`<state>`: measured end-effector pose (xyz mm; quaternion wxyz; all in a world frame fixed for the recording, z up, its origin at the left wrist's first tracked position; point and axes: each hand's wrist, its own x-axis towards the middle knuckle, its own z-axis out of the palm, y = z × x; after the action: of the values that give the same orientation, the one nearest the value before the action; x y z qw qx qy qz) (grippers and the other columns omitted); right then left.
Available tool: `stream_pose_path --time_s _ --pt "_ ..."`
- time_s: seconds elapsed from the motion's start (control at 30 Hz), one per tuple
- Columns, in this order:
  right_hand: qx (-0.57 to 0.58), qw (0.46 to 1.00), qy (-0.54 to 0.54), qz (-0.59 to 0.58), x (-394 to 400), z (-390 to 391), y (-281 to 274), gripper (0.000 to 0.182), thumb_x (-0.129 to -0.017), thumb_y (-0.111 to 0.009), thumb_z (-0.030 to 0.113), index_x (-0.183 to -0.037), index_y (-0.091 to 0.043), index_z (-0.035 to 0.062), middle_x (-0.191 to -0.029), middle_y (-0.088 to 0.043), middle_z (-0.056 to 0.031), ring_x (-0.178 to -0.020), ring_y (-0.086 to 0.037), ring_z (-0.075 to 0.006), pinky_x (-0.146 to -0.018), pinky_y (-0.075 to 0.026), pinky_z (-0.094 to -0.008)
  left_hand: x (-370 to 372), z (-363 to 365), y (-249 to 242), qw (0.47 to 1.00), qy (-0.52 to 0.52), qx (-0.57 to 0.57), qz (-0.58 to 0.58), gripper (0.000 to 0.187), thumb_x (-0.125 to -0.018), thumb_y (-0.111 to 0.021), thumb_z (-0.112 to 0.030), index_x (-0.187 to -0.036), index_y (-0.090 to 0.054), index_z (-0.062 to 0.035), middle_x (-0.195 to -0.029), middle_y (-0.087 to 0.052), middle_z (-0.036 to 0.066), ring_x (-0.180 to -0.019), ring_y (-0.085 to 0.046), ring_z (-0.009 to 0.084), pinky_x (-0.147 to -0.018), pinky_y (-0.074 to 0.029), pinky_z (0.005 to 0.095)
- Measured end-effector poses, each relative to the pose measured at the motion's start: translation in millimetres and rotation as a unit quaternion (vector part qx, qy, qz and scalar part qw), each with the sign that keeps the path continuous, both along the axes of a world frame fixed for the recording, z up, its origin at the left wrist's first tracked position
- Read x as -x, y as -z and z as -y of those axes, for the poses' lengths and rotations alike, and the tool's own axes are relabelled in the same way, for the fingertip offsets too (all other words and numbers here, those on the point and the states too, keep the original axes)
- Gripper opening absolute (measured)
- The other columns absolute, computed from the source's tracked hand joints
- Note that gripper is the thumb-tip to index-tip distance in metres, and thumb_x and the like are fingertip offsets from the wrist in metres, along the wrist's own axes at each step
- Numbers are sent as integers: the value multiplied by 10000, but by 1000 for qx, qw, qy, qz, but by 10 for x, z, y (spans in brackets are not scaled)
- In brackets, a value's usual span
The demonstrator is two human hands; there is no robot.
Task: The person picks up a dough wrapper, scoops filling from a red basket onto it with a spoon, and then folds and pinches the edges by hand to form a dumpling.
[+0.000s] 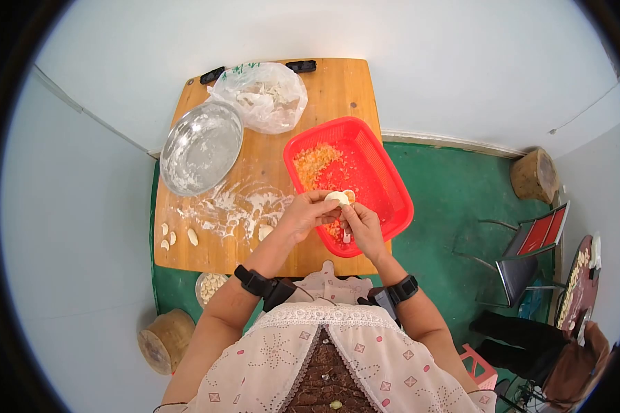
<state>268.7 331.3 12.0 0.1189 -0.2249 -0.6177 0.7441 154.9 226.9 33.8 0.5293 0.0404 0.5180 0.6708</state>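
Over the near edge of the red plastic basket (404, 199), my left hand (308, 215) is closed on a pale round dumpling wrapper (335, 197). My right hand (365, 228) grips what looks like a small white spoon; its bowl (350, 195) carries orange filling beside the wrapper, and its handle end (346, 237) shows below my fingers. Chopped orange filling (315, 162) is heaped along the basket's left side, with bits scattered on the bottom. A piece of dough (265, 232) lies on the table near my left wrist.
On the wooden table (331, 82) are a floury metal basin (203, 148), a plastic bag (262, 96) and several small dough pieces (192, 237). Flour is spread in the middle. Below the table's front edge sits a bowl of pale pieces (211, 286). A chair (530, 255) stands right.
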Motion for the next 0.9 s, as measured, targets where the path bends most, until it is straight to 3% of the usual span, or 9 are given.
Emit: stream_pose_path --time_s 0.57,0.9 --pt "84 995 59 -11 -21 -45 11 325 -886 -415 298 -698 -509 50 -578 -469 9 -481 -412 -48 -432 -340 -182 -28 35 8 999 20 5 -34 199 -785 -572 -118 -951 -578 -9 -826 -604 60 -699 -567 110 -668 -472 236" --pt "-45 994 93 -25 88 -34 13 226 -854 -487 203 -736 -526 15 -623 -469 25 -565 -395 -32 -491 -333 -193 -9 9 -8 998 46 13 -33 193 -778 -576 -103 -949 -571 -13 -850 -597 63 -724 -569 123 -679 -476 256"
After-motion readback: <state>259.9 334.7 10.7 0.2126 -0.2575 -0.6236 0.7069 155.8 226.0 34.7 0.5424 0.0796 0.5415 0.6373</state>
